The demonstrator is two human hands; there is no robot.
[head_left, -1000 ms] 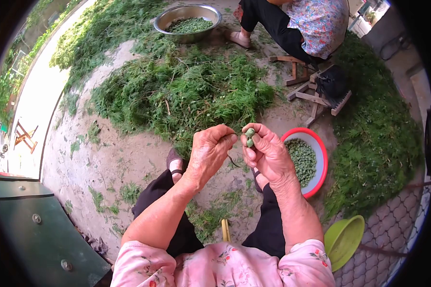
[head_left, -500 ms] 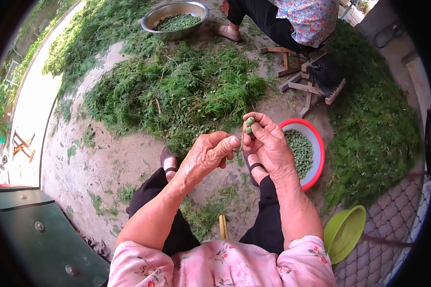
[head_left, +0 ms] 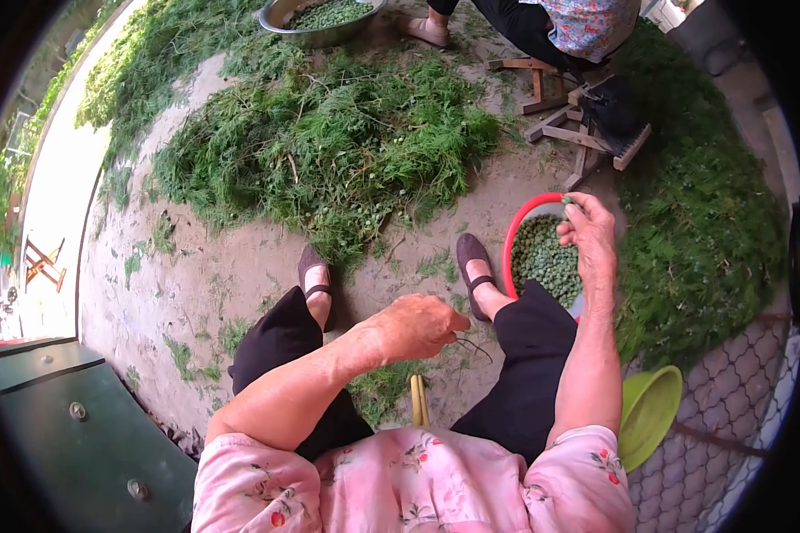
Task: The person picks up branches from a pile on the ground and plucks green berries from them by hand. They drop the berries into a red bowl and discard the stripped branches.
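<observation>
My right hand [head_left: 593, 233] is above the far right part of a red-rimmed basin [head_left: 510, 251], its thumb and fingers closed on a small round green cone [head_left: 566, 202]. Whether more cones sit in the palm is hidden. Below it, similar green cones [head_left: 547, 259] fill much of the basin. My left hand [head_left: 424, 325] is over the gap between my knees, with its fingers curled shut on a thin dark twig [head_left: 476, 347] that sticks out to the right.
Feathery green branches [head_left: 329, 151] lie heaped ahead, with another heap [head_left: 698, 222] at right. A seated person [head_left: 587, 27] is near a metal bowl [head_left: 320, 37] of cones. Wooden stools [head_left: 587, 138], a yellow-green basin [head_left: 649, 413] and a dark green box [head_left: 98, 444] stand around.
My right hand has moved right, from in front of me to over the red-rimmed basin. The left hand has dropped lower and slightly right, apart from the right hand, with the twig now showing.
</observation>
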